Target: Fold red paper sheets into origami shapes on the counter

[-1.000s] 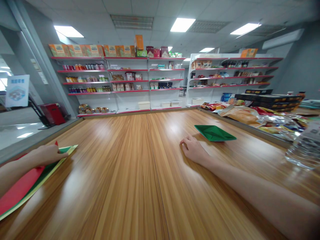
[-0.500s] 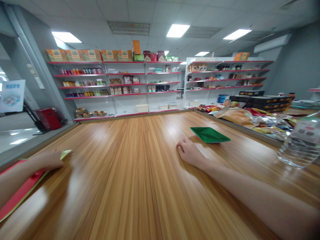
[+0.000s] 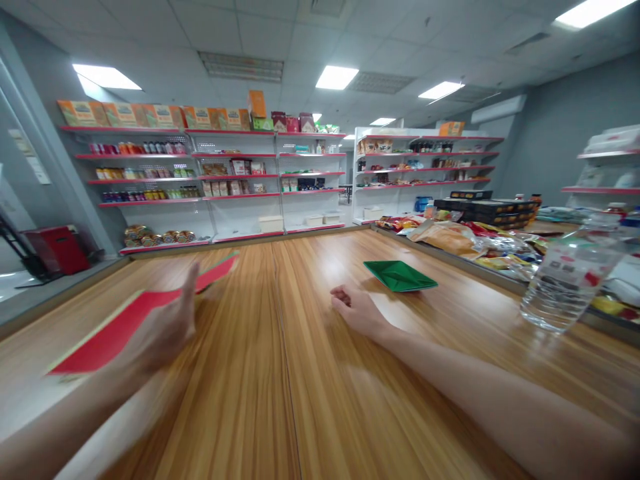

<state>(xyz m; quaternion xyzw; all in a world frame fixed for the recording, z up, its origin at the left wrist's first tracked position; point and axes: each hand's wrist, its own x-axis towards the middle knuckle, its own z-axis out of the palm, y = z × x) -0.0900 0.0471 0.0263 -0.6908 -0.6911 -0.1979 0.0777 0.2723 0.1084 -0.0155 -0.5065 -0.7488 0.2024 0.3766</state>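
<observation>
My left hand [image 3: 167, 327] is closed on a red sheet of paper [image 3: 110, 333] with pale yellow-green edges, its thumb pointing up in front of the sheet. Motion smears this hand and the paper. The sheet slants from the lower left up to beyond the thumb. On the wooden table [image 3: 240, 373], my right hand [image 3: 357, 310] rests in a loose curl with nothing visible in its fingers. Just beyond it lies a green folded paper piece [image 3: 400, 275], creased and slightly raised, apart from the hand.
A clear plastic bottle [image 3: 563, 280] stands on the right side of the table. Past the table's right edge are snack packets [image 3: 445, 239] and stacked black boxes [image 3: 493, 212]. Stocked shelves [image 3: 235, 177] line the back, and a red box [image 3: 57, 250] stands at the left.
My left hand has brought the red paper in from the left edge toward the middle and lifted it. The view has turned right. My right hand stays beside the green paper, fingers more curled.
</observation>
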